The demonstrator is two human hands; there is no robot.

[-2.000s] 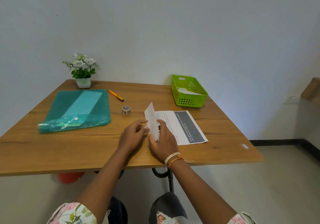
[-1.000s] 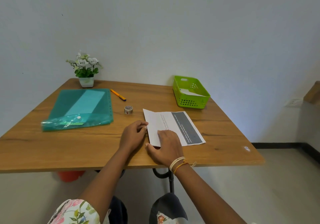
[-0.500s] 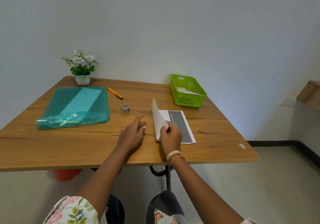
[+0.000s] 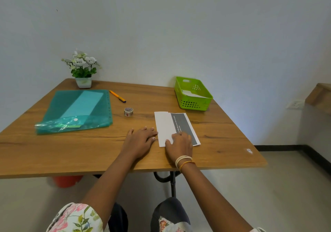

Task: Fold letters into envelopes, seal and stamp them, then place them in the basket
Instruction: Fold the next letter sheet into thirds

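A white letter (image 4: 164, 126) with a dark grey printed band lies on the wooden table (image 4: 71, 151), its blank left part folded flat over the printed side. My right hand (image 4: 180, 144) rests on the letter's near end, fingers curled and pressing the fold down. Beside it, my left hand (image 4: 141, 140) lies flat on the table with fingers spread, fingertips touching the letter's left edge. The green basket (image 4: 193, 104) stands at the far right of the table, with white paper (image 4: 189, 93) inside. A small roll of patterned tape (image 4: 128, 111) stands left of the letter.
A teal plastic folder (image 4: 75, 110) holding a pale sheet lies on the table's left half. An orange pen (image 4: 117, 96) lies behind the tape roll. A small potted plant (image 4: 82, 70) stands at the far left corner against the wall.
The letter's left flap, held upright half a second ago, now lies flat over the printed side. My right hand has come down onto it. My left hand stays beside the letter's left edge.
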